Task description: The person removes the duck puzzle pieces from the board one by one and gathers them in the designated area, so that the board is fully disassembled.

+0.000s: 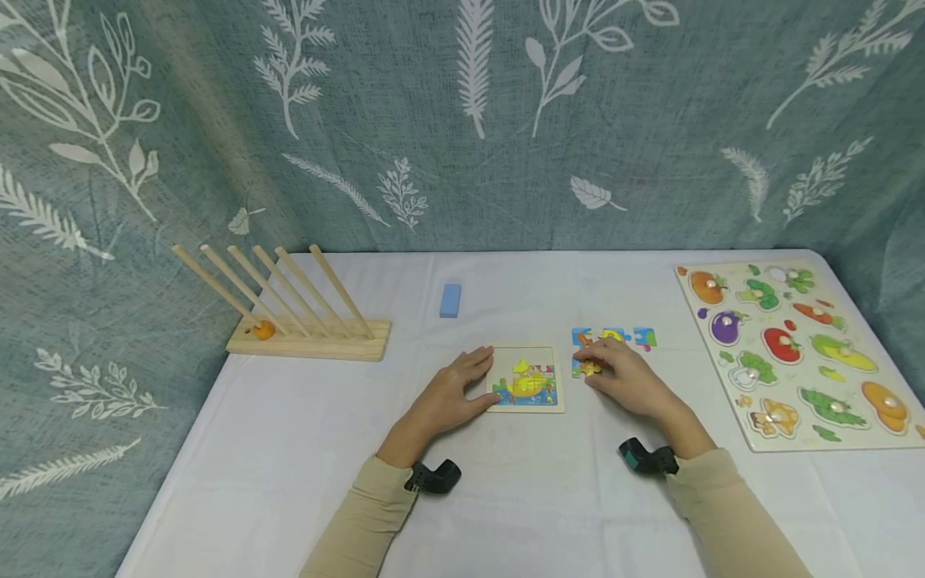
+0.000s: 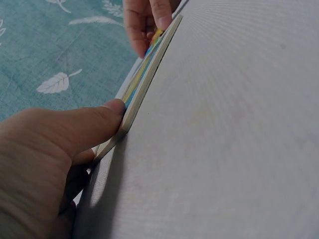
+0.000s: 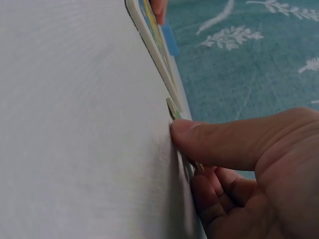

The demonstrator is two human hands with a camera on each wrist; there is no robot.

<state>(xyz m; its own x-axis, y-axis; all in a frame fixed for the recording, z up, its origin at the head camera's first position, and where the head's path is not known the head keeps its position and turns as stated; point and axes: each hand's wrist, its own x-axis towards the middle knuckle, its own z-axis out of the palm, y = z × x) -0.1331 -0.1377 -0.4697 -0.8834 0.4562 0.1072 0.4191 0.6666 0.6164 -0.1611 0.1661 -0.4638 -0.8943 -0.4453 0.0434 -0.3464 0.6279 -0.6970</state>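
A square wooden puzzle board (image 1: 523, 408) with a yellow duck picture partly filled in lies at the middle of the table. My left hand (image 1: 454, 393) holds its left side, fingers at the far corner and thumb (image 2: 107, 119) over the near edge. To the right of the board, my right hand (image 1: 627, 374) pinches a thin jigsaw piece (image 3: 172, 108) between thumb and fingers, low over the table. Other colourful jigsaw pieces (image 1: 645, 337) lie around and just beyond those fingers, some partly covered by the hand.
On the left stands a wooden base with several slanted pegs (image 1: 307, 347) and an orange bead (image 1: 263, 330). A blue block (image 1: 450, 301) lies toward the back. The large vegetable peg puzzle (image 1: 788, 385) covers the right side. A patterned curtain (image 1: 506, 185) hangs behind the table.
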